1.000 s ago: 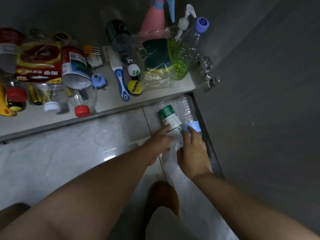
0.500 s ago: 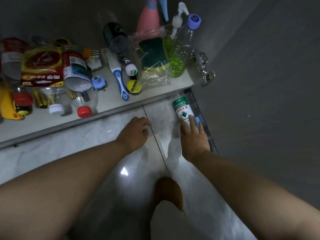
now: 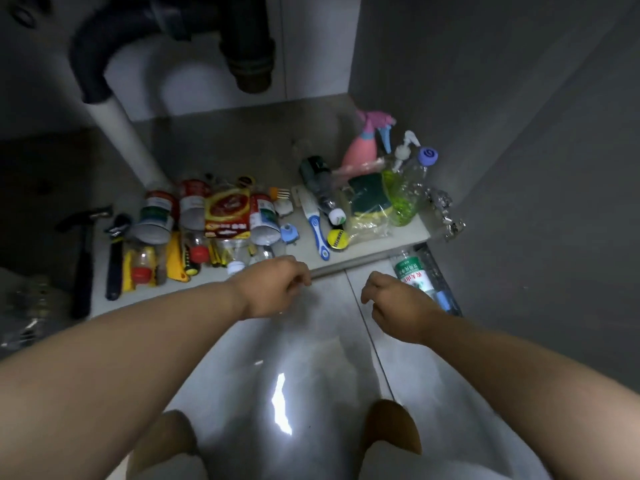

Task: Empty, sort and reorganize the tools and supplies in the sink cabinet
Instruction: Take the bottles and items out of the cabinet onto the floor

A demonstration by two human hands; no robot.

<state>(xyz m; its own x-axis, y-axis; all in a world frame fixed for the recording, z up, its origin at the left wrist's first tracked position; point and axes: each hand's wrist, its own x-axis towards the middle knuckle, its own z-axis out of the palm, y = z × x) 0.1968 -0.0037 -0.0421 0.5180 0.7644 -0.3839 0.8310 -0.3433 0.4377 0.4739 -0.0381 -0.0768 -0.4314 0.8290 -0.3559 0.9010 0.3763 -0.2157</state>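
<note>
Your only camera rides on your head, tilted forward and down. It looks from close above the floor tiles (image 3: 311,341) straight into the open cabinet (image 3: 221,143), drain pipe (image 3: 247,39) at the frame's top.

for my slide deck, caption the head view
Left hand and right hand hover empty; green-labelled bottle lies on the floor

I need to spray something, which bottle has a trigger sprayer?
The pink bottle, back right on the shelf; no other bottle has a trigger.

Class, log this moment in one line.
left hand: empty, loosely curled | right hand: empty, loosely curled | clear green-labelled plastic bottle: lying on grey tile floor
</note>
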